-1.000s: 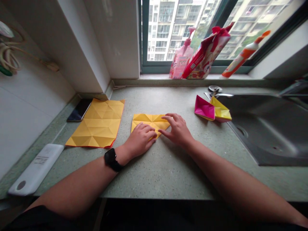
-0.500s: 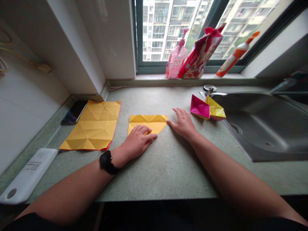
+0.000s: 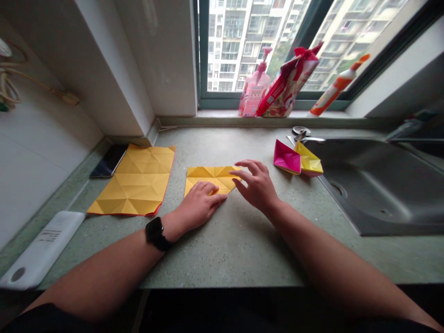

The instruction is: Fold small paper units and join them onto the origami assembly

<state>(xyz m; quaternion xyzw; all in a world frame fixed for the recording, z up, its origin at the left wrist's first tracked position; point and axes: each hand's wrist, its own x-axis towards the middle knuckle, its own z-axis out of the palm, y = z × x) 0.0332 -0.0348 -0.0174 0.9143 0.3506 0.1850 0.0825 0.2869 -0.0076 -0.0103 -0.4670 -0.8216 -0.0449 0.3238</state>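
Head view: creased yellow origami paper

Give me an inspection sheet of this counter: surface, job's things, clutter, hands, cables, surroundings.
Surface: speckled grey-green stone counter, stainless steel sink set in at right.
Job's things: folded yellow paper under the left hand; creased yellow sheet with red edges to its left.
Clutter: smartphone, white plastic device, scissors, pink-and-yellow paper folds.
Hands: left hand flat on the paper; right hand spread beside its right corner, contact unclear.
Cables: coiled pale cord on the left wall.
Surroundings: pink pump bottle, red bag, orange-capped bottle on the windowsill.
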